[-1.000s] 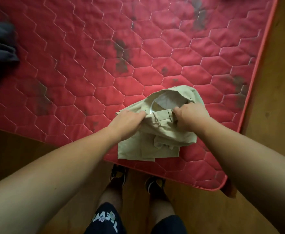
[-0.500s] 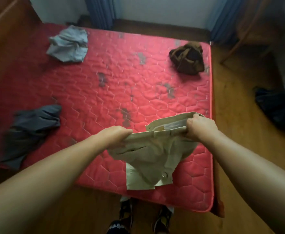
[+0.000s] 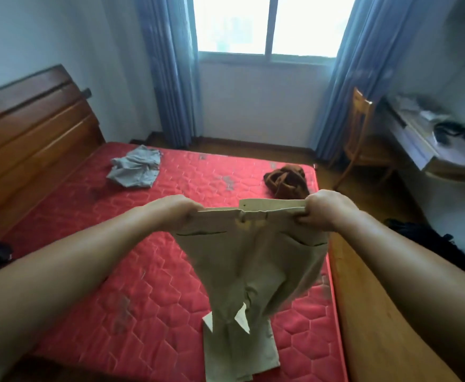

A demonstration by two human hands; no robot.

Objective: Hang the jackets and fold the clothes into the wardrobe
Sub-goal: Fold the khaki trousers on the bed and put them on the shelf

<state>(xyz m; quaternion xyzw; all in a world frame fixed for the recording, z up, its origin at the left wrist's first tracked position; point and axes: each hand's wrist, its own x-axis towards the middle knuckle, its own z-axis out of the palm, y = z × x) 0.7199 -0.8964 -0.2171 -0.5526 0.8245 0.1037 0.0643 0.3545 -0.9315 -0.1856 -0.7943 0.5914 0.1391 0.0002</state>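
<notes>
Holds a pair of beige trousers (image 3: pixel 253 257) up by the waistband, above the right half of the bed and toward its near edge. Clenches the left grip (image 3: pixel 170 213) round the waistband's left end, fingers curled under the cloth, and the right grip (image 3: pixel 325 209) round the right end, knuckles up. Stretches the band into a flat, straight strip between the two, with a belt loop at its middle. Hangs below as matte, plain-woven fabric, two slanted slit pockets on the seat, narrowing into creased legs. Touches down with the leg ends folded flat on the red mattress (image 3: pixel 143 271) close to the near edge. Shows there a quilted surface stitched in hexagons, smudged with dark patches. Finds a crumpled grey garment (image 3: pixel 136 168) near the far left corner, just off the glossy, grooved wooden headboard (image 3: pixel 32 119), and a bunched brown garment (image 3: pixel 286 179) at the far right corner, partly behind the right grip. Runs along the right edge as a smooth orange-brown wooden bed frame (image 3: pixel 363 299). Takes in, beyond the bed, pleated blue curtains (image 3: pixel 168 64) and a slatted wooden chair (image 3: pixel 360 128) beside a pale table (image 3: pixel 418 144) carrying dark, blurred things.
</notes>
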